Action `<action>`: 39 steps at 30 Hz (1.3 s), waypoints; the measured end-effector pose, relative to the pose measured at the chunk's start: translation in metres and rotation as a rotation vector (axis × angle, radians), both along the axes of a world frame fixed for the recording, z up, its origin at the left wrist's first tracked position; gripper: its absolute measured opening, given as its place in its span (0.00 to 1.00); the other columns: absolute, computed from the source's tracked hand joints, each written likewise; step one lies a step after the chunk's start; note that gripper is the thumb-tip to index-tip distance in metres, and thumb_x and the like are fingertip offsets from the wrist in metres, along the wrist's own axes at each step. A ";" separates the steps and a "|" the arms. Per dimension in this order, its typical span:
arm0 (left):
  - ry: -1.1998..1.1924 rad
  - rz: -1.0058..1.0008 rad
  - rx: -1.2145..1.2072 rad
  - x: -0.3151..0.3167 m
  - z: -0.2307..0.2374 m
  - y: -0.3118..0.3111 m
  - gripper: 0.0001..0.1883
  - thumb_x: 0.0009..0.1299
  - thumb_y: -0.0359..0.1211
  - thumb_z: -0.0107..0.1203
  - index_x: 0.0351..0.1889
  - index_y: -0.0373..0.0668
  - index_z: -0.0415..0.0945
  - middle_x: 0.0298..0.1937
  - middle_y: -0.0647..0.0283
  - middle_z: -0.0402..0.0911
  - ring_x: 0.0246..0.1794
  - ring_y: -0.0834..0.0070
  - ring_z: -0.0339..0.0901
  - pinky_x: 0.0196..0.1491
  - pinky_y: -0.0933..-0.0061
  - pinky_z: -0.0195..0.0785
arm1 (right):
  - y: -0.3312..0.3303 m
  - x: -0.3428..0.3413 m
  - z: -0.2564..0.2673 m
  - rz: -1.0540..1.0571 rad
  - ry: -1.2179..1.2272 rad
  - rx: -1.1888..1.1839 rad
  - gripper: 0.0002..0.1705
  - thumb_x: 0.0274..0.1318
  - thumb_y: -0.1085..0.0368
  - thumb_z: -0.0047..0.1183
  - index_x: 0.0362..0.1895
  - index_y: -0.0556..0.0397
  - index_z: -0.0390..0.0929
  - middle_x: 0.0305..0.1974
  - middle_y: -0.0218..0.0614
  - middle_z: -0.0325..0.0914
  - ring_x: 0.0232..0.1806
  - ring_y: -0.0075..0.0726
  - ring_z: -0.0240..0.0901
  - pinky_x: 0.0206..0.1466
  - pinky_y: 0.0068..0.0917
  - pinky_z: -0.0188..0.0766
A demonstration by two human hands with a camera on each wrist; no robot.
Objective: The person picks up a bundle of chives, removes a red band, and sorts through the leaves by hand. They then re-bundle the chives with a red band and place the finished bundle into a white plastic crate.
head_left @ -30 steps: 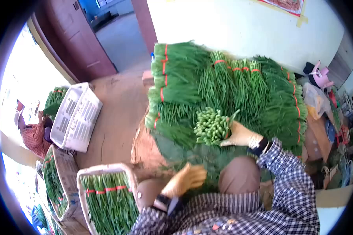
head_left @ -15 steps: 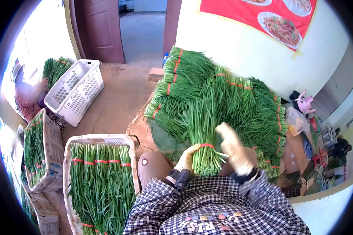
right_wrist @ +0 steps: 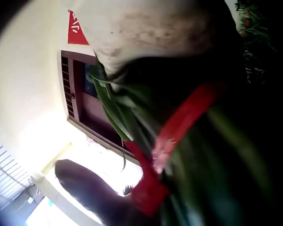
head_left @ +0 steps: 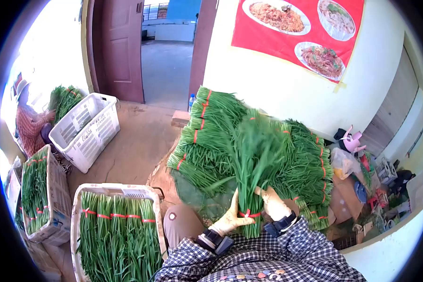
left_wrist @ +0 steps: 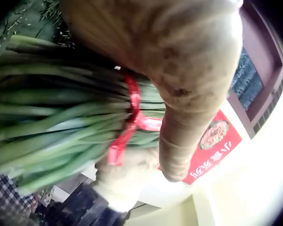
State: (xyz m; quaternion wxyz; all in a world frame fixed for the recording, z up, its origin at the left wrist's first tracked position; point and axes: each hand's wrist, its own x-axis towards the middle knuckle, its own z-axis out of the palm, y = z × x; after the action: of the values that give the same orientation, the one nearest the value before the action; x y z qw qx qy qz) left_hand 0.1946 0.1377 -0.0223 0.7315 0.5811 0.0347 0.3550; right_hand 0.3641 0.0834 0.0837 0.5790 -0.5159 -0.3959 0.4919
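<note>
A bunch of green chives (head_left: 252, 174), tied low with a red band (head_left: 249, 215), stands between the two gloved hands, leafy tops away from the body and blurred. On its left side my left hand (head_left: 230, 218) grips it at the band, thumb along the stems. My right hand (head_left: 273, 205) holds the opposite side, fingers around the stems just above the band. The left wrist view shows the knotted red band (left_wrist: 134, 110) with stems fanning out below it. In the right wrist view the band (right_wrist: 184, 117) crosses dark stems under the glove.
A heap of tied chive bunches (head_left: 211, 131) lies ahead, against the wall. At the left stands a crate (head_left: 75, 225) packed with bunches; behind it are another filled crate (head_left: 58, 197) and a white crate (head_left: 96, 131) beside a seated person (head_left: 30, 124).
The right hand held the bunch alone, its ends up; then the left hand gripped it, leaves outward, while the right was off it. Now both hands hold it and the leaves are blurred.
</note>
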 end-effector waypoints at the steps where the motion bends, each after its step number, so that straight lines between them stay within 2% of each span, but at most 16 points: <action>1: -0.009 0.004 -0.008 -0.001 0.004 0.002 0.70 0.64 0.41 0.76 0.84 0.49 0.20 0.86 0.54 0.40 0.83 0.66 0.46 0.80 0.61 0.49 | 0.005 -0.003 -0.001 0.008 0.001 0.003 0.33 0.64 0.53 0.67 0.66 0.57 0.73 0.62 0.36 0.78 0.63 0.37 0.74 0.67 0.37 0.68; 3: -0.082 0.023 -0.297 -0.002 0.009 0.005 0.68 0.65 0.41 0.75 0.85 0.47 0.23 0.84 0.53 0.45 0.81 0.65 0.50 0.79 0.62 0.50 | 0.012 -0.012 -0.005 -0.087 -0.017 0.059 0.27 0.63 0.61 0.68 0.61 0.58 0.76 0.56 0.33 0.82 0.56 0.33 0.78 0.62 0.32 0.72; 4: -0.032 0.132 -0.277 -0.003 0.009 0.006 0.66 0.66 0.38 0.75 0.85 0.46 0.25 0.81 0.52 0.52 0.79 0.64 0.54 0.77 0.62 0.54 | 0.013 -0.014 -0.009 -0.071 -0.011 0.050 0.27 0.63 0.61 0.68 0.61 0.58 0.76 0.56 0.33 0.82 0.56 0.33 0.78 0.62 0.32 0.72; 7: 0.065 0.226 -0.495 -0.003 0.010 0.010 0.47 0.69 0.38 0.72 0.80 0.42 0.51 0.71 0.55 0.71 0.70 0.67 0.68 0.71 0.63 0.63 | 0.011 -0.020 -0.024 -0.110 -0.080 0.056 0.30 0.58 0.63 0.72 0.62 0.59 0.75 0.55 0.33 0.82 0.57 0.33 0.78 0.63 0.32 0.72; 8: 0.142 0.235 -0.562 -0.003 0.009 0.012 0.33 0.73 0.36 0.68 0.72 0.42 0.66 0.65 0.60 0.78 0.64 0.70 0.74 0.69 0.66 0.66 | 0.010 -0.019 -0.027 -0.078 -0.064 0.097 0.29 0.61 0.62 0.69 0.62 0.61 0.74 0.54 0.33 0.82 0.57 0.32 0.77 0.63 0.32 0.72; 12: -0.106 0.126 -0.788 0.002 -0.002 0.016 0.22 0.76 0.33 0.62 0.67 0.45 0.73 0.61 0.64 0.82 0.61 0.71 0.78 0.65 0.62 0.73 | 0.012 -0.003 -0.035 -0.060 -0.067 -0.011 0.23 0.69 0.63 0.60 0.62 0.61 0.73 0.54 0.35 0.82 0.54 0.32 0.77 0.63 0.31 0.72; 15: -0.149 0.079 -0.882 0.002 -0.001 0.018 0.23 0.77 0.33 0.62 0.68 0.45 0.71 0.62 0.64 0.81 0.60 0.68 0.79 0.65 0.60 0.73 | 0.009 0.000 -0.039 -0.085 -0.058 -0.025 0.23 0.69 0.63 0.60 0.63 0.60 0.73 0.55 0.36 0.82 0.55 0.34 0.77 0.64 0.31 0.71; 19: -0.165 0.109 -0.870 0.007 -0.003 0.015 0.23 0.77 0.32 0.61 0.68 0.44 0.70 0.63 0.63 0.80 0.61 0.67 0.78 0.66 0.60 0.72 | 0.005 0.021 -0.061 0.008 -0.345 0.115 0.26 0.71 0.59 0.59 0.66 0.58 0.72 0.61 0.39 0.80 0.61 0.36 0.77 0.67 0.33 0.70; 23: -0.099 0.244 -0.648 0.008 -0.003 0.013 0.29 0.75 0.29 0.64 0.72 0.43 0.65 0.64 0.63 0.79 0.63 0.71 0.75 0.66 0.64 0.70 | 0.015 -0.005 -0.013 -0.030 -0.093 0.173 0.29 0.70 0.58 0.60 0.68 0.58 0.70 0.63 0.40 0.79 0.63 0.38 0.76 0.68 0.35 0.69; 25: -0.085 0.270 -0.544 0.007 0.006 0.009 0.34 0.73 0.29 0.66 0.75 0.43 0.62 0.64 0.62 0.79 0.64 0.72 0.74 0.66 0.66 0.69 | 0.015 -0.010 0.006 -0.074 -0.272 0.259 0.30 0.67 0.56 0.64 0.66 0.59 0.73 0.62 0.42 0.79 0.63 0.38 0.75 0.68 0.37 0.69; 26: -0.039 0.306 -0.407 0.006 0.013 0.007 0.36 0.72 0.27 0.67 0.76 0.42 0.60 0.64 0.62 0.79 0.64 0.72 0.74 0.66 0.66 0.69 | 0.019 0.010 -0.015 0.065 -0.410 0.382 0.26 0.64 0.61 0.67 0.61 0.59 0.77 0.57 0.39 0.81 0.59 0.34 0.76 0.66 0.35 0.70; 29: 0.018 0.419 -0.233 0.007 0.016 0.010 0.35 0.71 0.29 0.68 0.74 0.39 0.62 0.63 0.62 0.79 0.60 0.70 0.77 0.62 0.66 0.72 | 0.024 0.007 -0.035 -0.083 -0.210 0.131 0.22 0.60 0.64 0.69 0.56 0.59 0.80 0.53 0.36 0.83 0.56 0.32 0.78 0.64 0.34 0.71; 30: 0.055 0.356 -0.459 0.004 0.012 0.015 0.31 0.72 0.30 0.67 0.71 0.39 0.66 0.62 0.61 0.80 0.58 0.70 0.78 0.60 0.66 0.74 | 0.024 -0.002 -0.033 -0.112 -0.246 0.238 0.21 0.59 0.67 0.69 0.55 0.59 0.80 0.50 0.33 0.85 0.52 0.32 0.79 0.62 0.33 0.72; 32: -0.016 0.308 -0.767 0.003 0.007 0.016 0.20 0.75 0.34 0.64 0.63 0.39 0.76 0.59 0.61 0.82 0.54 0.69 0.80 0.56 0.63 0.77 | 0.019 0.001 -0.027 -0.163 -0.151 0.161 0.21 0.59 0.66 0.69 0.55 0.59 0.80 0.50 0.33 0.85 0.52 0.32 0.79 0.61 0.33 0.72; 34: -0.048 0.260 -0.834 -0.002 0.004 0.019 0.19 0.76 0.33 0.63 0.63 0.43 0.76 0.59 0.63 0.82 0.56 0.68 0.80 0.58 0.62 0.77 | 0.015 0.005 -0.028 -0.250 -0.005 0.113 0.20 0.58 0.65 0.69 0.53 0.57 0.81 0.49 0.33 0.85 0.51 0.33 0.79 0.60 0.34 0.72; 39: -0.141 0.208 -0.893 0.001 0.002 0.021 0.17 0.76 0.32 0.62 0.61 0.43 0.77 0.57 0.63 0.82 0.57 0.68 0.80 0.57 0.60 0.78 | 0.013 0.011 -0.025 -0.257 -0.113 0.092 0.15 0.57 0.65 0.69 0.48 0.54 0.84 0.47 0.34 0.85 0.50 0.36 0.78 0.59 0.35 0.72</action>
State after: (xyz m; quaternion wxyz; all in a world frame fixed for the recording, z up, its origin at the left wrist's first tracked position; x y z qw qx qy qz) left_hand 0.1951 0.1586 -0.0204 0.8713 0.1770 0.1924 0.4153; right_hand 0.3748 0.0963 0.0582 0.6370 -0.5620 -0.3808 0.3653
